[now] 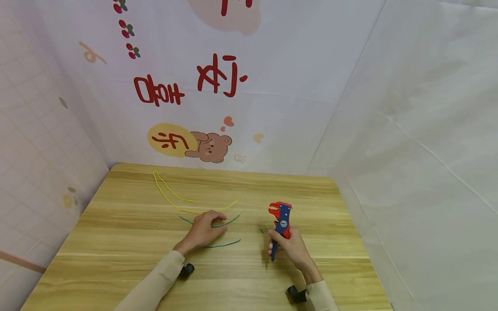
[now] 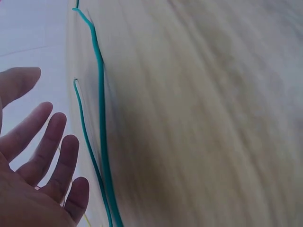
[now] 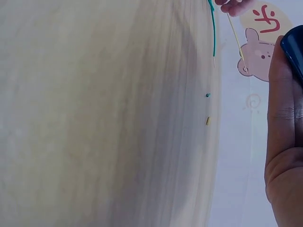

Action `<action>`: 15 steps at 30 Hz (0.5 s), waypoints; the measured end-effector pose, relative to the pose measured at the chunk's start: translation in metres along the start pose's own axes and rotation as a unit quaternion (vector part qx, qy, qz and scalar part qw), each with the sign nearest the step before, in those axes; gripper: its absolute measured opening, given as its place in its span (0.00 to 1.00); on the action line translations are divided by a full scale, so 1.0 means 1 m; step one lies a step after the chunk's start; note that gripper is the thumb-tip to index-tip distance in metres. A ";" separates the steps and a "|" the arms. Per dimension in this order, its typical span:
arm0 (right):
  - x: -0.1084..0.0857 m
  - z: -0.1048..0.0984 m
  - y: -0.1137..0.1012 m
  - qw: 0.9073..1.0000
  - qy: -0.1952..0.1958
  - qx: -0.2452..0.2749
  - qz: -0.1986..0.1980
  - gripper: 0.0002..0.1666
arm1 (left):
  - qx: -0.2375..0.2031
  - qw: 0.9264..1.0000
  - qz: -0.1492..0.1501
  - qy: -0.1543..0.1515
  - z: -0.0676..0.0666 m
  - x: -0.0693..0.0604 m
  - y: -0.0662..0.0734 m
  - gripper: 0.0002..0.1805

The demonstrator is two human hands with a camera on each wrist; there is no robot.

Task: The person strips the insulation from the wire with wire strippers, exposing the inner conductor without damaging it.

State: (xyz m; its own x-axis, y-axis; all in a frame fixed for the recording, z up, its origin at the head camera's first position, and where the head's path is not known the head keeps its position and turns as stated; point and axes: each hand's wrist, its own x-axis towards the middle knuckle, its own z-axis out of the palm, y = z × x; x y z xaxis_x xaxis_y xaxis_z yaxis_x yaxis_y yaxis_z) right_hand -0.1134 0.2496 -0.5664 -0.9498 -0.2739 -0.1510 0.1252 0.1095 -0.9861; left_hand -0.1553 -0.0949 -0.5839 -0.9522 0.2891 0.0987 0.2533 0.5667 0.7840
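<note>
My left hand [image 1: 204, 229] hovers at the middle of the table, fingers loosely bent, with nothing between them in the left wrist view. A green wire [image 1: 233, 219] passes beneath its fingertips. A second green wire [image 1: 225, 245] lies nearer, partly hidden by the hand. Farther back stretches a long yellow wire [image 1: 167, 198], looped at its far end. On the right, my right hand [image 1: 292, 248] grips a blue and red wire stripper [image 1: 284, 223] by the handle, its red jaws pointing away and apart. A stripped green end [image 3: 214, 61] shows in the right wrist view.
A small green scrap of insulation [image 3: 208, 95] and a yellow scrap [image 3: 208, 121] lie on the wooden table [image 1: 128, 268], left of the stripper. Printed white cloth [image 1: 280, 125] stands behind the table, and plain white cloth [image 1: 420, 172] borders its right side.
</note>
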 end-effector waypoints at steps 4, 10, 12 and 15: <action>0.000 0.000 -0.001 1.000 0.006 0.004 0.003 0.27 | 0.005 1.000 0.026 -0.002 -0.004 -0.005 0.001 0.15; 0.000 0.002 -0.003 1.000 0.012 0.008 0.003 0.22 | 0.010 0.999 0.048 -0.007 -0.009 -0.011 0.002 0.15; 0.000 0.002 -0.003 1.000 0.012 0.007 0.002 0.23 | 0.015 0.998 0.055 -0.008 -0.011 -0.013 0.001 0.15; 0.000 0.002 -0.003 1.000 0.011 0.006 0.003 0.26 | 0.023 0.998 0.063 -0.010 -0.013 -0.016 0.000 0.17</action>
State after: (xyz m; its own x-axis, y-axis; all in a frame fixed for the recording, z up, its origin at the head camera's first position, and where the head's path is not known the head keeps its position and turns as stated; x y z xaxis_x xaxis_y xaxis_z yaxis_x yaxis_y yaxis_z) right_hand -0.1134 0.2474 -0.5640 -0.9551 -0.2524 -0.1554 0.1343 0.0988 -0.9860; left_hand -0.1426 -0.1096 -0.5777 -0.9086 0.3760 0.1820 0.3791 0.5592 0.7373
